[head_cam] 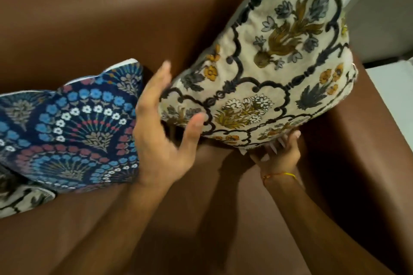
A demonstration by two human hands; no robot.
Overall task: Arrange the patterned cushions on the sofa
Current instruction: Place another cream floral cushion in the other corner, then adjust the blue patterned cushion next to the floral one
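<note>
A cream cushion [274, 69] with dark scrollwork and ochre flowers stands tilted in the sofa's right corner, against the backrest and armrest. My left hand [161, 131] is spread at its lower left corner, thumb on the front face, fingers along the side edge. My right hand [279, 154] is under the cushion's bottom edge, fingertips pressing up into it. A navy cushion [73, 127] with blue, white and red flower fans lies at the left, beside my left hand. Under it, part of another cream patterned cushion [24, 201] shows.
The brown leather sofa [111, 29] fills the view, with its seat in front and the right armrest [366, 152] beside the cream cushion. A pale wall and floor [388, 29] lie past the armrest at the right.
</note>
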